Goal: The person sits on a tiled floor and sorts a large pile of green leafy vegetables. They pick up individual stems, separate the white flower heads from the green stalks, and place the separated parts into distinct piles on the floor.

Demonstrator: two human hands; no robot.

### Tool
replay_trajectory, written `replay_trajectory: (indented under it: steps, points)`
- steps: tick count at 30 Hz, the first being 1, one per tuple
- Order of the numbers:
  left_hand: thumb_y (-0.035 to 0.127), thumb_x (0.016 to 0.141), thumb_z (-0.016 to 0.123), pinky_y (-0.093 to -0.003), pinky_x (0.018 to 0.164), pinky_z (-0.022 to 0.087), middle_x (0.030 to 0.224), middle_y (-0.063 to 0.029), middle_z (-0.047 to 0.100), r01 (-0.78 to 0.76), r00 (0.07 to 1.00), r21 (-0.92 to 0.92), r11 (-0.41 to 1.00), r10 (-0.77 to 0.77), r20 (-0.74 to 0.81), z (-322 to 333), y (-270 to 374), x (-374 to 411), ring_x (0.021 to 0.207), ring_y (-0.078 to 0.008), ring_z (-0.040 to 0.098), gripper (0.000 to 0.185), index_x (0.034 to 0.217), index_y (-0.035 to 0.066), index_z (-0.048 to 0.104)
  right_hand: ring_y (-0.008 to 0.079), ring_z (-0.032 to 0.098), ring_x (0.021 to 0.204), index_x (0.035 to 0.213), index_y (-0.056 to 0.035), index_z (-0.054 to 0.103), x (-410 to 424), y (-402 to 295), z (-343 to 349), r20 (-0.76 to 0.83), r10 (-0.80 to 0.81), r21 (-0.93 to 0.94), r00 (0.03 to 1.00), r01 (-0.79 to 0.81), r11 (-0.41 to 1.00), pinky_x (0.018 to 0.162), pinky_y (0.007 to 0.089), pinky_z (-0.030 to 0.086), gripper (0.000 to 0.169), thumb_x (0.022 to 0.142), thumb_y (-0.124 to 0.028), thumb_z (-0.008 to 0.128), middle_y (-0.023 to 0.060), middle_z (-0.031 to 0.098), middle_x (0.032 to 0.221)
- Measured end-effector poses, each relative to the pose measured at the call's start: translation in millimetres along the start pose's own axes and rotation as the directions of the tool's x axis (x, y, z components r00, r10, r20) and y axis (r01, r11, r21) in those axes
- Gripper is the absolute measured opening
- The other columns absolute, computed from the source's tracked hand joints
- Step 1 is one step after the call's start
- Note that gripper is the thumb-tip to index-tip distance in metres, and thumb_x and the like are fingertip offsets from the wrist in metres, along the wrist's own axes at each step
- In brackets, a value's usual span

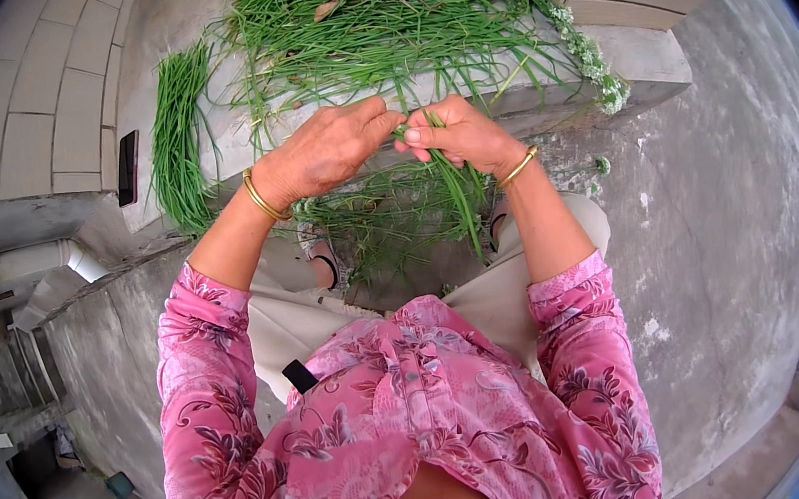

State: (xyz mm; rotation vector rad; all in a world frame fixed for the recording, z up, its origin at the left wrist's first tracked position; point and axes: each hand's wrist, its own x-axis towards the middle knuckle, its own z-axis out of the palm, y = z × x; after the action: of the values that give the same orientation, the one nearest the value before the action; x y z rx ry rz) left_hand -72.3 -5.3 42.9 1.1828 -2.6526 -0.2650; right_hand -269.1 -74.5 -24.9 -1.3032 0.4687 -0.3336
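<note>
A small bunch of garlic chives hangs from my right hand, its leaves trailing down between my knees. The thumb and fingers of that hand are closed around the stalks. My left hand meets it from the other side, with its fingertips pinched at the stalk ends; its inner fingers are hidden. Just beyond both hands, a large heap of loose garlic chives spreads over a concrete ledge. To the left lies a neat, separate bundle of chives.
A dark phone rests on the ledge's left side. White chive flowers trail over its right edge. Stalks with flower heads litter the ground between my feet. Tiled wall faces flank the ledge.
</note>
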Motion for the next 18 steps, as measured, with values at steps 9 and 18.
replay_trajectory:
  steps: [9, 18]
  points:
    - [0.009, 0.075, 0.055, -0.0382, 0.051, 0.043, 0.073, -0.0111, 0.047, 0.080, 0.995, 0.197, 0.977, -0.091, 0.051, 20.9, -13.3, -12.4, 0.062, -0.0282, 0.055, 0.013, 0.082, 0.002, 0.047, 0.0053, 0.048, 0.057, 0.069, -0.0008, 0.060, 16.2, 24.4, 16.7, -0.044, -0.079, -0.216, 0.996, 0.068, 0.974, 0.049, 0.0224, 0.036, 0.029, 0.086, -0.024, 0.058, 0.0010, 0.058, 0.064]
    - [0.010, 0.075, 0.055, -0.0394, 0.051, 0.042, 0.065, -0.0162, 0.052, 0.365, 0.898, -0.477, 0.799, -0.437, -0.044, 12.8, -12.6, -18.0, 0.057, -0.0307, 0.056, 0.013, 0.069, 0.001, 0.047, 0.0085, 0.050, 0.056, 0.074, 0.0001, 0.062, 8.5, 6.3, 22.1, -0.016, -0.248, -0.232, 0.969, 0.237, 0.943, 0.053, 0.0256, 0.041, 0.031, 0.088, -0.027, 0.056, 0.0015, 0.057, 0.061]
